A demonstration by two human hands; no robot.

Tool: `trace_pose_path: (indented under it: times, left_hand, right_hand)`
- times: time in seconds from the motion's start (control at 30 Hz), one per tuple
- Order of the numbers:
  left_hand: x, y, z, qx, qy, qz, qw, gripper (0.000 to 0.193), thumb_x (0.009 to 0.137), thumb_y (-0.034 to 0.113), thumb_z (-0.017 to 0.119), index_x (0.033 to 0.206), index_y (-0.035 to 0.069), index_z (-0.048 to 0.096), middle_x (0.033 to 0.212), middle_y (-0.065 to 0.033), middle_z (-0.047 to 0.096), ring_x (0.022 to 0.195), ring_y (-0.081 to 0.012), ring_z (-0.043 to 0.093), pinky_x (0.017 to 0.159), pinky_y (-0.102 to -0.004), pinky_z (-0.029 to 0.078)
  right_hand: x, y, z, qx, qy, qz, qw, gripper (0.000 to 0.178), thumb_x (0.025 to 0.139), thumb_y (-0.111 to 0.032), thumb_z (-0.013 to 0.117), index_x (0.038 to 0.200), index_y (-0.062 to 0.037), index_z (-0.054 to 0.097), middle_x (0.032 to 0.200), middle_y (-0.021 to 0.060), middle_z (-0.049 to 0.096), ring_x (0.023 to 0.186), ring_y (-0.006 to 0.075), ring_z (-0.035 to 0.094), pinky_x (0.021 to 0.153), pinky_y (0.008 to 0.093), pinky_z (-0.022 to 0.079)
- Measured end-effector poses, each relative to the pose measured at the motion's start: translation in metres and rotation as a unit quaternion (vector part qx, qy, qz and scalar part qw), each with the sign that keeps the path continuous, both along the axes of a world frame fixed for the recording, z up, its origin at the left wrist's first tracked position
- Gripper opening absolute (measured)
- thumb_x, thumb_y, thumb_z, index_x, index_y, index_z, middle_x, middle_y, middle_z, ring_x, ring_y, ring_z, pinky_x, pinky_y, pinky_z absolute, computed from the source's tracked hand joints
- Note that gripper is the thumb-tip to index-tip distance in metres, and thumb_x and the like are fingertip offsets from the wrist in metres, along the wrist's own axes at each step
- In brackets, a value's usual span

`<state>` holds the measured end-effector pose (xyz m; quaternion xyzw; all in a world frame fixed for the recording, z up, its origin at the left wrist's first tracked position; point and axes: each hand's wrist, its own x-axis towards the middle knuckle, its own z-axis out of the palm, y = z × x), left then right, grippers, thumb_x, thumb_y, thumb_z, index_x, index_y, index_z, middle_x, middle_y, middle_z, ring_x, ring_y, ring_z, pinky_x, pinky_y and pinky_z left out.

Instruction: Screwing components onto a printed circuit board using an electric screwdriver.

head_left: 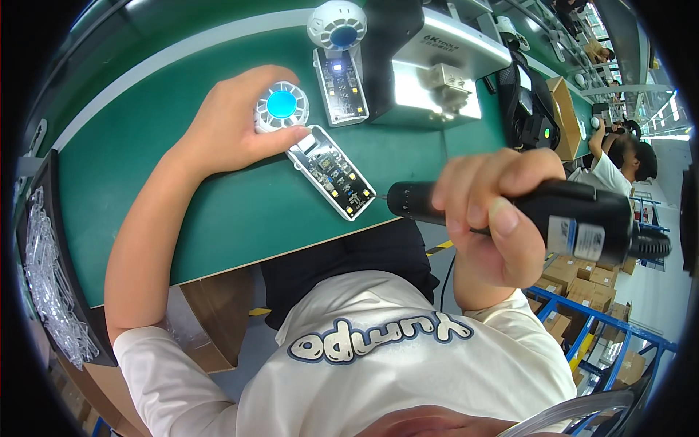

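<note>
- Our left hand (pixel 237 116) pinches the round head (pixel 282 104) of the white device (pixel 320 164) in its grip, with the thumb near the neck; the device lies on the green worktop (pixel 408 156), its circuit board (pixel 344 178) exposed.
- Our right hand (pixel 495 211) has its grip wrapped around a black power screwdriver (pixel 597 211), whose thin bit (pixel 381 197) is at the board's lower right corner; we cannot tell whether it is seated in a screw.
- If we push at a slant, the bit could skid off and scratch the board or chip a nearby component.
- We steady only the head end, so twisting force at the far corner might swivel the whole device under us.
- Too much torque could strip a thread or crack the plastic.
- A second device (pixel 342 91) lies close behind, beside the metal-faced machine (pixel 437 91); if ours swings, the two could knock together.
</note>
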<state>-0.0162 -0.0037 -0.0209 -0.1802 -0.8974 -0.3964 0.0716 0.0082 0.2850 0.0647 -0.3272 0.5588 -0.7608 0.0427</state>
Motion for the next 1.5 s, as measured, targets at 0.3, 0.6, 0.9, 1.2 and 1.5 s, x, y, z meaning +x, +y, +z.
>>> trace_pose_path:
  times: [0.3, 0.6, 0.9, 1.2, 1.5]
  left_hand:
    - [0.003, 0.0, 0.004, 0.001, 0.013, 0.0, 1.0, 0.054, 0.071, 0.032, 0.078, 0.112, 0.002, 0.062, 0.101, -0.0167, 0.067, 0.089, -0.0323, 0.067, 0.078, -0.0377, 0.052]
    - [0.002, 0.006, 0.006, 0.001, 0.017, 0.004, 1.0, 0.055, 0.071, 0.034, 0.078, 0.112, 0.001, 0.062, 0.1, -0.0171, 0.067, 0.088, -0.033, 0.068, 0.078, -0.0384, 0.053]
    - [0.003, -0.001, -0.006, 0.004, 0.034, 0.006, 0.999, 0.054, 0.073, 0.036, 0.078, 0.112, 0.003, 0.062, 0.099, -0.0174, 0.067, 0.088, -0.0343, 0.067, 0.078, -0.0393, 0.052]
    - [0.0, 0.0, -0.003, -0.011, 0.018, -0.006, 1.0, 0.053, 0.072, 0.03, 0.077, 0.114, 0.002, 0.06, 0.099, -0.0147, 0.067, 0.089, -0.0308, 0.066, 0.079, -0.0374, 0.052]
    - [-0.001, 0.002, -0.009, -0.018, 0.046, -0.002, 0.999, 0.052, 0.073, 0.031, 0.077, 0.113, 0.002, 0.06, 0.098, -0.0143, 0.066, 0.086, -0.0305, 0.065, 0.078, -0.0374, 0.052]
  right_hand:
    - [-0.022, 0.011, 0.025, -0.04, 0.047, -0.02, 0.998, 0.028, 0.084, -0.01, 0.058, 0.11, -0.0033, 0.05, 0.07, 0.0074, 0.054, 0.053, 0.0182, 0.051, 0.06, 0.0377, 0.046]
    - [-0.05, 0.007, 0.025, -0.04, 0.141, -0.285, 0.947, 0.024, 0.085, -0.011, 0.054, 0.107, -0.0015, 0.053, 0.07, 0.0084, 0.054, 0.053, 0.0201, 0.051, 0.064, 0.0412, 0.049]
    - [-0.016, 0.007, 0.02, -0.052, 0.058, -0.044, 0.996, 0.029, 0.084, -0.008, 0.055, 0.113, -0.0015, 0.052, 0.073, 0.0073, 0.054, 0.055, 0.0187, 0.053, 0.063, 0.0387, 0.048]
    - [0.014, -0.006, 0.003, 0.013, 0.04, 0.078, 0.996, 0.036, 0.086, -0.013, 0.059, 0.12, -0.004, 0.048, 0.075, 0.0054, 0.057, 0.056, 0.0162, 0.055, 0.061, 0.0358, 0.047]
    - [0.016, -0.011, 0.004, 0.025, 0.046, 0.06, 0.997, 0.029, 0.086, -0.013, 0.062, 0.111, -0.0055, 0.049, 0.072, 0.0045, 0.056, 0.054, 0.0164, 0.055, 0.059, 0.0357, 0.047]
